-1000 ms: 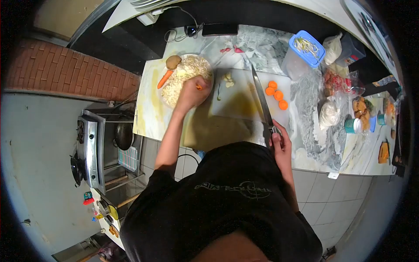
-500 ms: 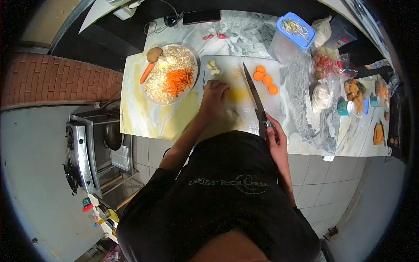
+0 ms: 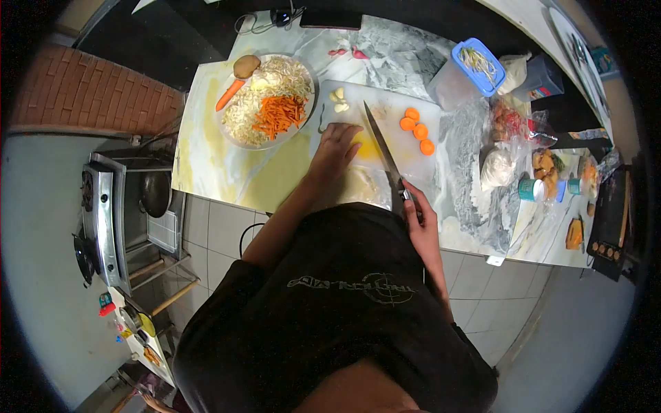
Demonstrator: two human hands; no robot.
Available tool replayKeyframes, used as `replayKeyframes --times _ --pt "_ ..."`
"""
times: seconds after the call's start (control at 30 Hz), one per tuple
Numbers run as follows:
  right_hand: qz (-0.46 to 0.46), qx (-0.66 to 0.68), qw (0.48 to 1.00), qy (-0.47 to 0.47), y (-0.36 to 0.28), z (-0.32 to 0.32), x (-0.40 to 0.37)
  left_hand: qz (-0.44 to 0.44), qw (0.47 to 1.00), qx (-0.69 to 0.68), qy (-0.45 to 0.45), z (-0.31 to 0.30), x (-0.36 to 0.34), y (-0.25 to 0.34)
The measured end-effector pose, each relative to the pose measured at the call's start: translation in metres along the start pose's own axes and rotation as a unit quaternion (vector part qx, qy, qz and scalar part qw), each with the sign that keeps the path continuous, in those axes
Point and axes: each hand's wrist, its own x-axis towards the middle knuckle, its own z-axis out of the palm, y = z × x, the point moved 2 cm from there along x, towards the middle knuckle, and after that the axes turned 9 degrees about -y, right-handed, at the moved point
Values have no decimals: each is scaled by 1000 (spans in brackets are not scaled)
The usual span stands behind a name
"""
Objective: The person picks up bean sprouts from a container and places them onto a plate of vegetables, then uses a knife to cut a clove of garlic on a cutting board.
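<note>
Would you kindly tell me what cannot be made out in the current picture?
Head view: part of the knife handle, hidden by the right hand.
Head view: anything under the left hand, which blocks the view.
Head view: plate surface under the carrot shreds, which cover it.
Head view: any print on the larger teal tub, too small to read.

The left hand, gone from the plate at upper left, is resting at the central cutting board; carrot shreds are now showing on the plate; the knife is lying farther from the carrot slices.
</note>
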Motion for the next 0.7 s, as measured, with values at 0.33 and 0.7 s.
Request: replayKeyframes --times 0.33,0.7 --pt "30 -34 999 -16 -5 -1 2 21 999 -12 34 8 -14 -13" --pt "8 -147 989 -13 -24 -8 4 -1 999 43 20 9 -11 -9"
